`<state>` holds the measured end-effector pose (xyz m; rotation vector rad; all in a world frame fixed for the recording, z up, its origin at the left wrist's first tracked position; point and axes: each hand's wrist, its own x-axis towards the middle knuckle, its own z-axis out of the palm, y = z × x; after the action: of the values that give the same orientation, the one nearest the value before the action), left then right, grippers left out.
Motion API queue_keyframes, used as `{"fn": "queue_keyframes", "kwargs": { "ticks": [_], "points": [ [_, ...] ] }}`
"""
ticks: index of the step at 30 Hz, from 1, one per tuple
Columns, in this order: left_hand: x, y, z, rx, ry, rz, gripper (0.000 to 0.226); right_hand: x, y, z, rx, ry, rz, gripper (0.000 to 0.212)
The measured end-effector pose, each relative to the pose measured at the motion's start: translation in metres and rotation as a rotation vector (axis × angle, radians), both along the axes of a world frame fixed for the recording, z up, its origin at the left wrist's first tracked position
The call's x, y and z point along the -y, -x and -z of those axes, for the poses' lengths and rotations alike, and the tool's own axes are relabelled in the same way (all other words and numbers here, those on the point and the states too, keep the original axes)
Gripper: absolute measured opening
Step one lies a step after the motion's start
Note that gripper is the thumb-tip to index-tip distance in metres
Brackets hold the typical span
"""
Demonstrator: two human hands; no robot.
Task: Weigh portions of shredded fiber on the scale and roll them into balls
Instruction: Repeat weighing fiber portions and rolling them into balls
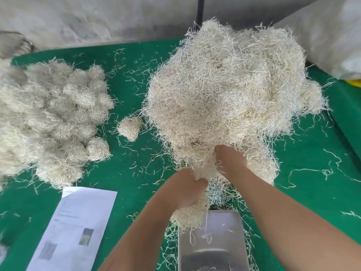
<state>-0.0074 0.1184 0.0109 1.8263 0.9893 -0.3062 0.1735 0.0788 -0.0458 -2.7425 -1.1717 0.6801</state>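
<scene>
You held a tuft of shredded fiber (205,173) at the near edge of the loose heap (230,94), above the scale (213,241). Left hand (187,190) and right hand (230,159) both gripped it. Risk: tangled strands dragging extra fiber along, oversizing the portion.

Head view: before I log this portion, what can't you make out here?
- Scale: its near end is cut off by the bottom edge; no display shows.
- Sheet of paper: print too small and blurred to read.
- Left hand and right hand: fingertips buried in the fiber clump.
- Pile of rolled balls: cut off by the left edge, no full count.
</scene>
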Motion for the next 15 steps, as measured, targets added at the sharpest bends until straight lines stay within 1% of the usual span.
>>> {"fn": "queue_keyframes", "kwargs": {
  "ticks": [3, 6, 8, 10, 13, 15],
  "points": [
    [0.006, 0.001, 0.004, 0.031, 0.03, -0.02, 0.039, 0.002, 0.0, 0.006, -0.032, 0.024, -0.019, 0.023],
    [0.012, 0.001, 0.007, 0.056, 0.035, -0.038, 0.044, 0.001, 0.0, 0.012, -0.084, 0.049, -0.023, 0.02],
    [0.014, 0.001, 0.01, 0.081, 0.071, -0.079, 0.048, 0.001, 0.0, 0.015, -0.131, 0.043, -0.013, 0.017],
    [0.016, 0.001, 0.014, 0.101, 0.122, -0.131, 0.051, 0.0, -0.001, 0.021, -0.2, 0.008, -0.001, 0.021],
    [0.02, 0.001, 0.019, 0.126, 0.182, -0.239, 0.051, -0.002, -0.004, 0.032, -0.306, -0.035, 0.08, 0.027],
    [0.024, -0.001, 0.02, 0.132, 0.158, -0.265, 0.047, -0.003, -0.006, 0.039, -0.342, -0.029, 0.115, 0.031]
  ]
}}
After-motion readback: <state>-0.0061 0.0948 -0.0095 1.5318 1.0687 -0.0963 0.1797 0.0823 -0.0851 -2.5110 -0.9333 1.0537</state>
